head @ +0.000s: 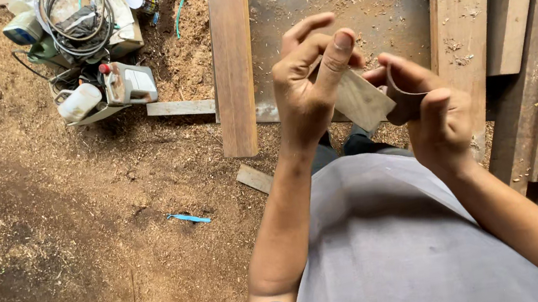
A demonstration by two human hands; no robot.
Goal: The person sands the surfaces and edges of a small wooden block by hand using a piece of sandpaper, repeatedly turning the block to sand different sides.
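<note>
Head view, looking down at a sawdust-covered floor (47, 201). At 10 o'clock: a heap of gear with coiled cable (75, 17), a white jug (78, 102) and a power tool (129, 85). At 12 o'clock a short plank (234, 65) lies lengthwise. Left hand (308, 80) is closed on a small flat wood piece (362, 98), thumb pressed along its upper face, forefinger curled above. Right hand (434, 115), just beside at 3 o'clock, pinches a curled strip of dark sandpaper (404, 102) touching the wood piece's right end. Long boards (521, 14) lie at 2 o'clock. The wood piece sits at centre frame, above the person's grey shirt (392, 245).
</note>
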